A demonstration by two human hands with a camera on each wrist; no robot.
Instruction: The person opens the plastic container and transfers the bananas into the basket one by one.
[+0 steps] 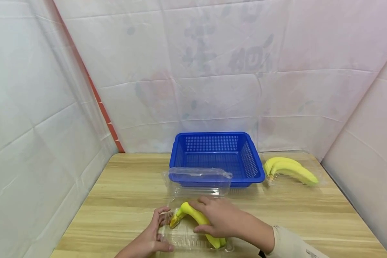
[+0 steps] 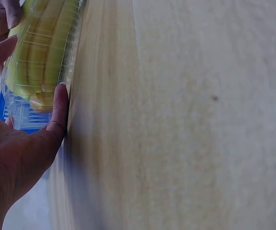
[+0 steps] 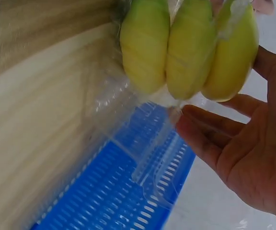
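Note:
A bunch of yellow bananas (image 1: pixel 193 214) lies in an open clear plastic container (image 1: pixel 184 240) near the table's front edge, with the lid (image 1: pixel 198 175) standing up behind it. My right hand (image 1: pixel 213 216) lies over the bunch, fingers on top and thumb underneath, gripping it. My left hand (image 1: pixel 158 231) holds the container's left end, thumb and fingers curled round its edge. The left wrist view has the thumb of my left hand (image 2: pixel 18 153) pressed on the container wall with the bananas (image 2: pixel 42 52) behind it. In the right wrist view, bananas (image 3: pixel 186 48) hang above my right hand (image 3: pixel 253 158).
An empty blue mesh basket (image 1: pixel 216 157) stands just behind the container at mid table. A second banana bunch (image 1: pixel 290 169) lies in another clear container at the back right. White sheeting walls close in the wooden table (image 1: pixel 122 190) on three sides.

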